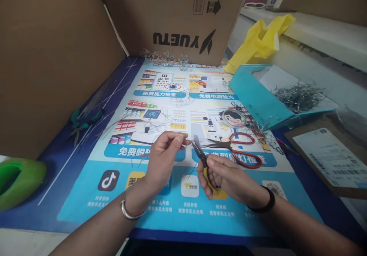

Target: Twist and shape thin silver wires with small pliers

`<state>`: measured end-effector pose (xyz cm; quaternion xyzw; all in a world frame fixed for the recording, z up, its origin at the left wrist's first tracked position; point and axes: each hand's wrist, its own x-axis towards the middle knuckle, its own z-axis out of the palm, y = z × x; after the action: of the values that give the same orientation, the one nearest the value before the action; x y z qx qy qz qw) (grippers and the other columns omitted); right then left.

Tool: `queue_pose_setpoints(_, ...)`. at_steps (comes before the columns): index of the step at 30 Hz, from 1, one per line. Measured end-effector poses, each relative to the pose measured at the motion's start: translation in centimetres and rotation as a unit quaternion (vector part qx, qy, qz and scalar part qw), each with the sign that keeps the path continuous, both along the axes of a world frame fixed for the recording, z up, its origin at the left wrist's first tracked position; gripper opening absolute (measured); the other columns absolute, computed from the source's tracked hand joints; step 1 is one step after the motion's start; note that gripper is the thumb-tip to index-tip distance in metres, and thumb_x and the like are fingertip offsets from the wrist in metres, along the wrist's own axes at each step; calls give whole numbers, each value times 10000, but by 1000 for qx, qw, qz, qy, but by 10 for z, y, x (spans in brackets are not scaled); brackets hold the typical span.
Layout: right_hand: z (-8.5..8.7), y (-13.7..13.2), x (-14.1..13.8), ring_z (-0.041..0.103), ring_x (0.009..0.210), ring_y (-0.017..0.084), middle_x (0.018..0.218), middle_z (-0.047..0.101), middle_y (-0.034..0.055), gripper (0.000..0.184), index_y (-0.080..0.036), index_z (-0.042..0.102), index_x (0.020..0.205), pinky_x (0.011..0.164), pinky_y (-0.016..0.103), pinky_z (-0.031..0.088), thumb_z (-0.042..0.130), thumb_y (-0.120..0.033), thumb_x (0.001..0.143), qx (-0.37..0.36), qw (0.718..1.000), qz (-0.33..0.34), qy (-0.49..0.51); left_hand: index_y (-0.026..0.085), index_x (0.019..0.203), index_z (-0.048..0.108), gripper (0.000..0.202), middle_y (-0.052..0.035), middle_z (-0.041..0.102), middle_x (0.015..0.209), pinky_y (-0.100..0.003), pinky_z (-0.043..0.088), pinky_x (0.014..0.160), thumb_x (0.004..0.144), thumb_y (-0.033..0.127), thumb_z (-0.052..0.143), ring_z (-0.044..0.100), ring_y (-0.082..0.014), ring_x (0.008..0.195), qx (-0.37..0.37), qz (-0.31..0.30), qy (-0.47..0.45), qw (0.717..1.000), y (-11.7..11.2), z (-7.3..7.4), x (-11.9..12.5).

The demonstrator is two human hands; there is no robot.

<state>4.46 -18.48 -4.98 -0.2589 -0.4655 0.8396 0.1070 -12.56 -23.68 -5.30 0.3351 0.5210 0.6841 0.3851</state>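
Observation:
My left hand (166,154) is closed in a pinch, thumb against index finger, on a small thin piece of wire (187,142); most of that piece is hidden by the fingers. My right hand (222,173) wraps round the yellow handles of needle-nose pliers (203,157). The pliers' tips point up and left and meet the wire beside my left fingertips. Scissors with red handles (220,144) lie just beyond my right hand, blades toward the left. Loose thin wires (182,99) are scattered over the printed mat (187,128).
A teal box (255,99) with a heap of wire pieces (301,97) stands at right, near a yellow bag (255,43). A small round dish (234,117) sits beside it. Green-handled pliers (83,124) and green tape (23,179) lie left. Cardboard (177,15) walls the back.

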Motion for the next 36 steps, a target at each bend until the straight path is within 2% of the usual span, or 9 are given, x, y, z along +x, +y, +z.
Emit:
queue_pose_setpoints(5, -3, -2, 0, 582, 482, 116, 657, 630, 31, 352, -150, 573, 868, 459, 227, 440, 474, -487, 888, -19, 1000, 19, 5, 185, 866, 643, 144, -36, 705, 870, -256, 468, 721, 847, 323, 609, 619, -129, 754, 7, 32, 11, 999, 0, 0, 0)
queue_pose_setpoints(17, -6, -1, 0, 564, 426, 108, 614, 615, 23, 345, -144, 572, 848, 411, 219, 457, 446, -459, 909, -50, 998, 28, 40, 188, 898, 631, 111, -41, 678, 993, -265, 496, 745, 876, 283, 578, 658, -146, 844, 24, 17, 58, 998, -3, 0, 3)
queue_pose_setpoints(24, -3, -1, -1, 504, 382, 75, 579, 580, -4, 331, -151, 554, 824, 358, 178, 393, 455, -455, 909, -38, 999, 4, 29, 188, 889, 614, 102, -33, 664, 1032, -241, 502, 749, 889, 276, 563, 646, -129, 871, 12, 1, 71, 997, -4, 1, 2)
queue_pose_setpoints(27, -3, 0, -1, 490, 381, 72, 574, 567, -10, 336, -156, 550, 817, 359, 179, 371, 453, -465, 908, -23, 1000, 4, 17, 184, 892, 618, 115, -36, 677, 1006, -238, 504, 739, 882, 289, 572, 644, -128, 852, 8, 0, 72, 997, -3, 1, 1)
queue_pose_setpoints(32, -4, 1, 0, 459, 383, 68, 564, 540, -23, 330, -166, 535, 815, 355, 181, 338, 461, -475, 902, 10, 1000, 5, 0, 189, 954, 660, 167, -26, 697, 854, -220, 509, 699, 891, 304, 557, 630, -117, 787, -12, -23, 84, 996, -3, 1, -1)
queue_pose_setpoints(36, -3, 1, 1, 445, 395, 63, 566, 517, -32, 337, -170, 527, 811, 356, 176, 326, 472, -492, 893, 29, 999, 9, -16, 185, 926, 670, 176, -27, 699, 838, -214, 507, 667, 900, 302, 541, 623, -112, 752, -10, -30, 95, 995, -3, 0, -1)
